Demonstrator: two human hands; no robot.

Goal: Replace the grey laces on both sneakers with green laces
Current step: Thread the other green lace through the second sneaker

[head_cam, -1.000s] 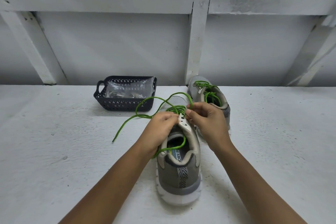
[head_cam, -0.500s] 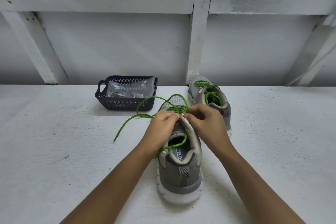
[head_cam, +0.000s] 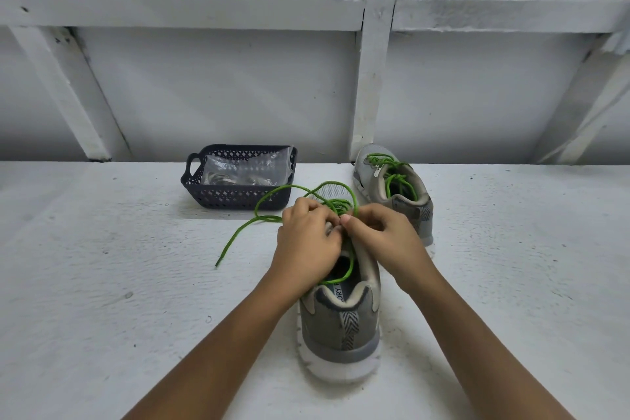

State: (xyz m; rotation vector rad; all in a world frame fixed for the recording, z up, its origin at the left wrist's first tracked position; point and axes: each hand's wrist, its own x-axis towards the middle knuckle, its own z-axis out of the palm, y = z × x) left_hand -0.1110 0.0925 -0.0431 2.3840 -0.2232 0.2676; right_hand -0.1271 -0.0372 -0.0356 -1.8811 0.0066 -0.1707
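A grey sneaker (head_cam: 341,327) stands heel toward me in the middle of the white surface. Over its eyelets my left hand (head_cam: 306,244) and my right hand (head_cam: 381,235) meet fingertip to fingertip, both pinching the green lace (head_cam: 272,196). The lace loops beyond the hands, and one free end trails left onto the surface. Another stretch of it drops into the shoe's opening. The eyelets under my fingers are hidden. A second grey sneaker (head_cam: 395,191) with green laces threaded through it sits behind, to the right.
A dark plastic basket (head_cam: 238,196) holding clear plastic bags with pale laces stands at the back left of the sneakers. A white wall with beams and a vertical post (head_cam: 371,78) rises right behind the surface.
My hands have drawn closer together over the eyelets until their fingertips meet. The lace loop behind them has shifted a little. The sneakers and basket have not moved.
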